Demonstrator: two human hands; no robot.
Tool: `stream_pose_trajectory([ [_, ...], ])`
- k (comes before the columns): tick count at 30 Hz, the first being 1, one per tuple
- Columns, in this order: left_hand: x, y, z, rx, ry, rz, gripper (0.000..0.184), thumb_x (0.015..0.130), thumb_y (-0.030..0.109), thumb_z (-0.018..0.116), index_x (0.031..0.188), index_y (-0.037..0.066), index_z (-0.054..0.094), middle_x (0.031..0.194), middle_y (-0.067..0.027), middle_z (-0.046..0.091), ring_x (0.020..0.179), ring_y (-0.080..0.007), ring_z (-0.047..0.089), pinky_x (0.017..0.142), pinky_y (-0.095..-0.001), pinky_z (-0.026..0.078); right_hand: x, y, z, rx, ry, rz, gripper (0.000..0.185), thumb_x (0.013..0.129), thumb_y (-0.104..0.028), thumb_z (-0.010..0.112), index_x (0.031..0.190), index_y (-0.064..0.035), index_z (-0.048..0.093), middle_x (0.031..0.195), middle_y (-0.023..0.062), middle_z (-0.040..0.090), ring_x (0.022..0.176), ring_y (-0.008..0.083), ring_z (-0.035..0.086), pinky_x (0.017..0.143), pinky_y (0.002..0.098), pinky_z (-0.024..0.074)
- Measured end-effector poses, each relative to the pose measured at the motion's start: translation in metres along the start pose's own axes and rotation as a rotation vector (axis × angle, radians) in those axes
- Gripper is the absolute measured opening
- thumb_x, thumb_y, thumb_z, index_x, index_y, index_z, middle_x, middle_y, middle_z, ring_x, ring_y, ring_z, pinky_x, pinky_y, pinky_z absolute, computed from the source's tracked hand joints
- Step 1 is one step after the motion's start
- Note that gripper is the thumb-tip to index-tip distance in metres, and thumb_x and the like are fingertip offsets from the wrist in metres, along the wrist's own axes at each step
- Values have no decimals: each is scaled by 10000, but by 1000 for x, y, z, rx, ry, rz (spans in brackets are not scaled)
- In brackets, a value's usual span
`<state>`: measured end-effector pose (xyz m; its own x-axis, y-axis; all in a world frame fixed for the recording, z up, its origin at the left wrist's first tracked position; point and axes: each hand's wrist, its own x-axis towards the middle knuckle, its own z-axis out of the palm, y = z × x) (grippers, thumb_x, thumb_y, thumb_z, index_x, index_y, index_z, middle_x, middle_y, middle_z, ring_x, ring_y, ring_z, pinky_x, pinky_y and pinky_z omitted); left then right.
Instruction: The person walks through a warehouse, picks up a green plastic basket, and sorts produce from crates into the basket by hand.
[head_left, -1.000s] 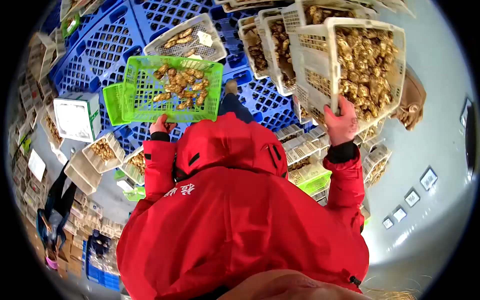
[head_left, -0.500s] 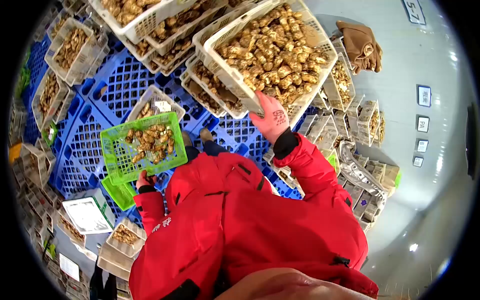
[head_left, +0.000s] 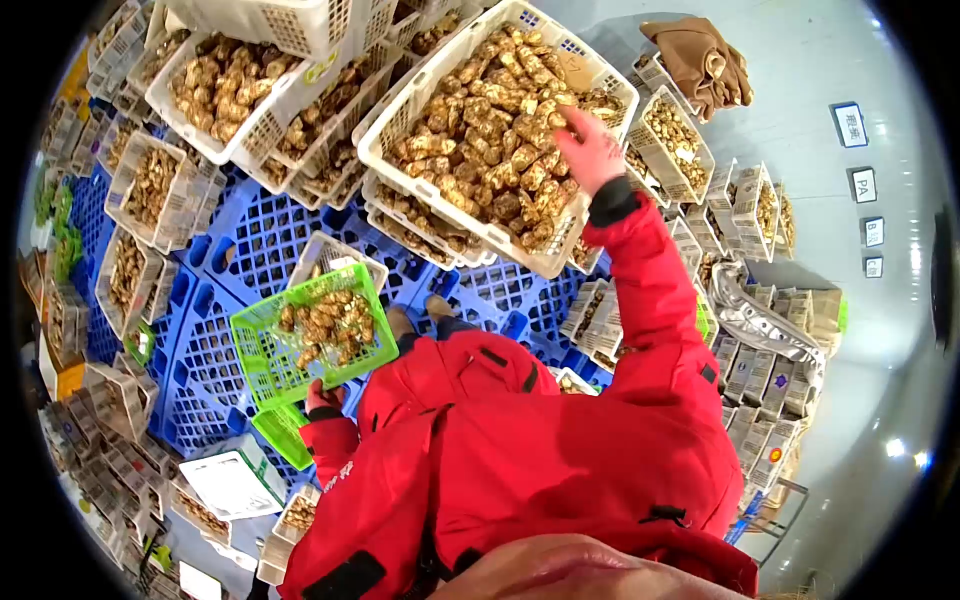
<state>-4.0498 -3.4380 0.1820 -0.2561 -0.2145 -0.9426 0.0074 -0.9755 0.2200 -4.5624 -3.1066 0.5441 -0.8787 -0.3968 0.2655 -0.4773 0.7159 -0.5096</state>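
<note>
My left hand [head_left: 324, 396] grips the near edge of a green plastic basket [head_left: 262, 368], its fingers wrapped round the rim. Several brown knobbly pieces [head_left: 328, 325] lie in that basket. Out to the right, my right hand [head_left: 592, 148] is over a large white crate [head_left: 400, 165] heaped with the same kind of golden-brown pieces [head_left: 490, 130]. Its fingers are bent and reach onto the pieces near the crate's right side; whether they pinch one cannot be made out. A brown card lies near the crate's far corner.
Stacked white crates [head_left: 160, 195] of similar pieces stand on blue pallets [head_left: 265, 235]. A small white crate [head_left: 345, 255] lies beyond the green basket. A white box [head_left: 235, 480] is at the lower left. Brown cloth [head_left: 700, 65] and wall signs [head_left: 850, 125] are at the right.
My right hand has let go of the big crate's near edge and moved over the pieces inside. My left hand keeps hold of the green basket. The view has turned toward the crate stacks.
</note>
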Motion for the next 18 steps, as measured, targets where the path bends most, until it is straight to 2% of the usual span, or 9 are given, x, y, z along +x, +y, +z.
stream_pose_trajectory([
  [2,-24,-2,22,-8,69,-6,161,757,256,517,672,119,506,654,-48,591,640,-253,581,467,-379,468,40,41,-19,-275,59,9,358,742,-241,496,1074,-112,537,970,161,568,896,283,539,782,350,418],
  [4,-24,-3,29,-5,104,-26,159,761,260,507,694,118,526,705,-61,609,649,-252,581,458,-375,463,82,93,-26,-378,-56,215,379,756,-276,475,1116,-165,512,1020,125,564,930,272,537,803,344,418],
  [5,-27,-5,26,-2,9,23,150,762,256,506,738,110,535,707,-67,610,671,-250,582,491,-370,463,103,111,-29,-429,-107,218,385,758,-271,469,1131,-182,498,1036,121,558,942,273,532,814,346,414],
  [8,-25,-4,18,-116,83,9,183,766,273,497,836,109,541,766,-76,618,733,-270,588,573,-411,454,159,151,-14,-547,-324,178,426,775,-236,446,1201,-238,427,1106,114,525,1022,261,498,859,337,395],
  [9,-40,-3,19,36,27,21,163,769,231,490,836,94,546,807,-89,617,760,-286,587,600,-444,462,173,157,-4,-612,-424,206,434,778,-223,439,1211,-239,415,1130,107,510,1036,252,491,863,337,393],
  [10,-49,-7,25,-67,78,53,124,760,168,494,828,77,544,814,-101,615,757,-292,585,624,-459,471,184,163,6,-675,-523,233,442,781,-209,432,1221,-241,404,1155,100,494,1051,242,484,868,336,392],
  [14,-65,-23,23,-155,179,135,78,746,135,506,697,74,501,662,-83,582,630,-260,566,594,-427,484,199,218,47,-900,-350,16,375,801,-247,401,1173,-230,449,1154,70,501,1048,218,488,850,334,405],
  [16,-74,-31,29,-151,220,140,119,751,156,505,655,90,483,543,-52,525,583,-250,545,573,-411,479,204,193,28,-794,-374,195,304,785,-275,432,1065,-207,529,1020,63,578,940,223,546,790,336,438],
  [18,-92,-45,59,-116,300,165,177,749,198,504,601,118,446,453,-11,458,542,-233,535,538,-379,468,202,184,3,-694,-408,199,306,757,-279,483,1045,-194,543,997,62,586,915,229,553,777,334,443],
])
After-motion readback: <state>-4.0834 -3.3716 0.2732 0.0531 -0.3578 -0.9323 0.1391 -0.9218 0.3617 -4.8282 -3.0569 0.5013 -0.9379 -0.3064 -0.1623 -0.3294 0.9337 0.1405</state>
